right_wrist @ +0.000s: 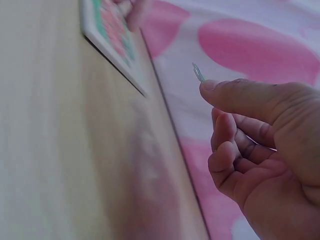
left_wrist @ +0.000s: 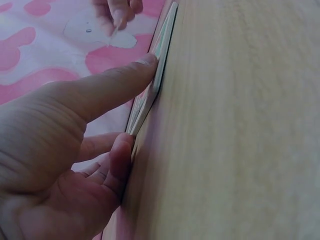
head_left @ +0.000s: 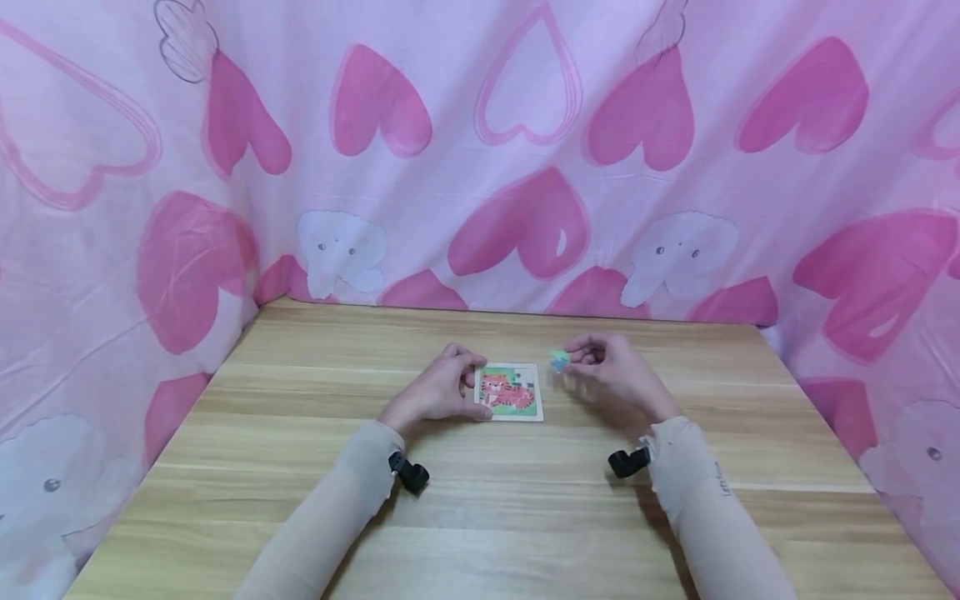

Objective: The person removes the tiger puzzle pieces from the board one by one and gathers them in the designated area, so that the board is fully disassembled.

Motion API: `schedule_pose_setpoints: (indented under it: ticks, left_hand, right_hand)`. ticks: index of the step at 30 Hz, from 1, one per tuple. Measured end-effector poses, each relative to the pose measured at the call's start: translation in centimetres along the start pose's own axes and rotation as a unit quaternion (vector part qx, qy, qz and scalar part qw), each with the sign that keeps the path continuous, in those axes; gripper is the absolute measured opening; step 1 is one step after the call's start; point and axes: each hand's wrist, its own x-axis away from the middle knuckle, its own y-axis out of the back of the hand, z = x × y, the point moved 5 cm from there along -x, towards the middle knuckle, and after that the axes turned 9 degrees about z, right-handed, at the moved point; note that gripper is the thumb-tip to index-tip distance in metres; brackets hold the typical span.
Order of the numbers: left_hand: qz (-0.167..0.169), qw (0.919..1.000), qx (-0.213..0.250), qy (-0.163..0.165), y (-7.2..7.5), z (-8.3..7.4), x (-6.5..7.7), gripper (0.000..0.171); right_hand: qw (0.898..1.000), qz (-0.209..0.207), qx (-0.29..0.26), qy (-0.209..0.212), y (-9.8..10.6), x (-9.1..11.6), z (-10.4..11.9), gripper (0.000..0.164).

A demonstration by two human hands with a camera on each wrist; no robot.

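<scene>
A small square jigsaw puzzle board point(head_left: 517, 418) with a pale rim and a red tiger-like animal on green lies flat on the table in the head view. Bare pale patches show at its upper right. My left hand point(head_left: 444, 387) grips the board's left side, thumb at the near corner and fingers at the far one. To the right of the board, my right hand point(head_left: 611, 371) pinches a green and blue puzzle piece point(head_left: 559, 360) between thumb and fingertips, held above the table. Edge-on, the thin piece point(right_wrist: 198, 72) sticks out past the thumb in the right wrist view.
The wood-grain table point(head_left: 487, 517) stretches around both hands. Behind it and at both sides hangs a pink curtain point(head_left: 450, 192) with hearts and elephants. A small black camera point(head_left: 409, 473) sits on the left wrist, another camera point(head_left: 628, 462) on the right.
</scene>
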Motion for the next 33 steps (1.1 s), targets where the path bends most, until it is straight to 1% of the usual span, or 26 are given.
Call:
schedule_pose_setpoints:
  ticks: [2,4,6,10,15,19,22,25,26,29,32,33]
  left_hand:
    - [0.0,1.0,-0.001,-0.001,0.0,0.0,0.0,0.096]
    - [0.002,1.0,-0.004,-0.002,0.0,0.1,0.1,0.096]
    - [0.004,1.0,-0.006,-0.004,0.0,0.1,0.1,0.096]
    - [0.007,0.9999,-0.007,-0.008,-0.1,0.2,0.0,0.097]
    - [0.007,0.9999,0.001,-0.007,0.0,0.3,0.0,0.097]
    - [0.007,1.0,0.002,-0.005,0.1,0.2,0.1,0.097]
    - [0.004,1.0,0.001,-0.003,0.3,0.3,0.2,0.097]
    - [0.004,1.0,0.005,-0.002,0.3,0.4,0.2,0.097]
    - [0.004,1.0,0.004,-0.004,0.2,0.5,0.2,0.097]
    - [0.005,0.9999,0.006,-0.006,0.1,0.5,0.1,0.097]
    - [0.005,0.9999,0.004,-0.008,0.0,0.4,0.0,0.096]
    - [0.005,0.9999,0.005,-0.008,0.0,0.4,0.0,0.096]
  right_hand:
    - [1.0,-0.01,0.014,0.012,1.4,0.7,-0.1,0.033]
    - [1.0,-0.021,0.014,0.016,2.7,1.5,-0.4,0.036]
    - [0.999,-0.03,0.009,0.014,4.0,2.4,-0.9,0.039]
    - [0.999,-0.039,0.006,-0.002,6.0,4.1,-2.0,0.043]
    - [0.999,-0.036,0.019,-0.013,7.7,5.5,-3.2,0.044]
    - [0.999,-0.02,0.024,-0.016,8.0,6.1,-4.3,0.042]
    - [0.999,-0.006,0.023,-0.038,7.8,6.2,-5.3,0.04]
    - [0.998,-0.003,-0.003,-0.069,7.4,6.3,-6.4,0.039]
    - [0.997,-0.004,-0.004,-0.075,7.4,6.3,-6.7,0.037]
    - [0.997,-0.003,-0.006,-0.075,7.3,6.2,-7.6,0.034]
    - [0.998,0.001,0.028,-0.056,7.5,6.0,-8.1,0.033]
    - [0.998,0.001,0.029,-0.054,7.4,5.9,-8.3,0.034]
